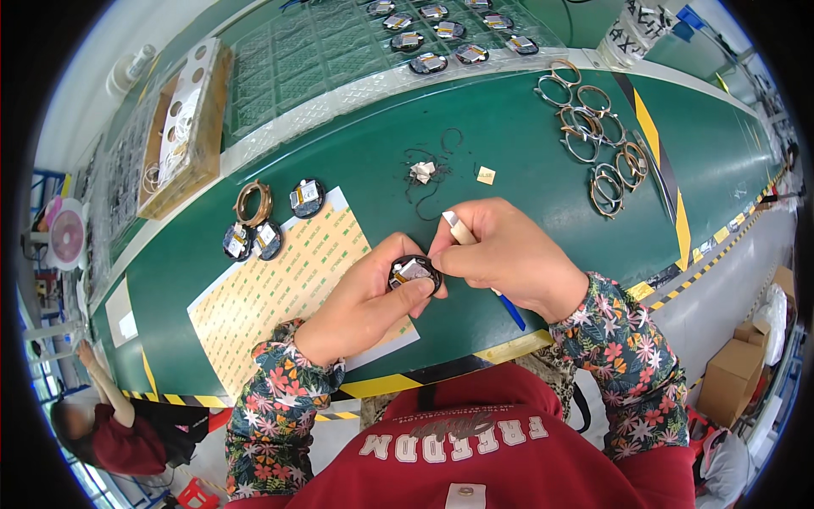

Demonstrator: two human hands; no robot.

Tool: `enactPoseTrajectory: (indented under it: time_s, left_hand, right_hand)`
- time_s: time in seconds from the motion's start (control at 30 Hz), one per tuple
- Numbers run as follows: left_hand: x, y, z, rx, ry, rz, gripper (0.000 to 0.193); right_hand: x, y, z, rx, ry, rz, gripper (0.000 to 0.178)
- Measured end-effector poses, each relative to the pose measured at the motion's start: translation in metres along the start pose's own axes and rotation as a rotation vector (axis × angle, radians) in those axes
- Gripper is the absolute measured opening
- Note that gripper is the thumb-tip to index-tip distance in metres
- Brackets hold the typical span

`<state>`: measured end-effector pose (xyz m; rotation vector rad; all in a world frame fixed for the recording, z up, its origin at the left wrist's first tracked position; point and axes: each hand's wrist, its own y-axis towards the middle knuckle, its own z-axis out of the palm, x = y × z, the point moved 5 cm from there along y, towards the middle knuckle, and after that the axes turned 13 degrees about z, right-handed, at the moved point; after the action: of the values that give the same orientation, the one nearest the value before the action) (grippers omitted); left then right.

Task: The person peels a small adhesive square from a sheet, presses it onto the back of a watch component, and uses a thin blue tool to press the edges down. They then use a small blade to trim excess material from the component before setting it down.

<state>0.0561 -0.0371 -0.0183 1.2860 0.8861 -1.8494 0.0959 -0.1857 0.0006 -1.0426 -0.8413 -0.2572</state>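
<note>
Fingers: left hand (360, 310) curls around a small round black disc part (415, 273), thumb pressed across its lower edge; right hand (509, 254) is pinched shut on a pale-tipped tool with a blue handle (459, 227), fingertips touching the disc's upper right rim.
Disc part: held just above the green table (509, 136), near its front edge, beside the yellow patterned sheet (271, 288).
Nearby: three similar discs (267, 237) and a brown ring (253, 204) at the sheet's far corner.
Far right: metal rings (598, 127) scattered.
Far edge: tray of discs (339, 42).
</note>
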Motion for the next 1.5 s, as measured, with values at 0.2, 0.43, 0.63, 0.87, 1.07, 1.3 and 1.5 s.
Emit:
enactPoseTrajectory:
  time_s: [0.2,0.43,0.63,0.87,1.07,1.3,1.5]
  left_hand:
    - [0.001,0.001,0.000,0.017,-0.027,0.004,0.010]
    - [0.001,0.000,0.000,0.018,-0.022,-0.011,0.010]
    - [0.001,0.000,-0.001,0.018,-0.012,-0.022,0.010]
    - [0.000,0.000,0.000,0.021,-0.005,-0.015,0.010]
    - [0.001,0.001,0.001,0.012,-0.021,0.002,0.010]
    - [-0.002,0.000,0.003,-0.030,0.175,0.014,0.009]
    - [-0.003,0.000,0.003,-0.049,0.281,0.072,0.009]
  right_hand:
    - [-0.006,0.003,-0.001,0.007,0.070,-0.007,0.003]
    - [-0.003,0.000,0.000,0.018,0.061,0.006,0.004]
    - [-0.002,0.000,0.000,-0.016,0.015,0.008,0.005]
    - [-0.001,-0.002,-0.001,-0.027,-0.027,-0.040,0.003]
    - [0.008,-0.005,-0.002,-0.146,-0.292,-0.110,0.007]
    - [0.020,-0.008,0.000,-0.220,-0.527,-0.229,0.010]
    - [0.018,-0.007,0.003,-0.284,-0.643,-0.320,0.008]
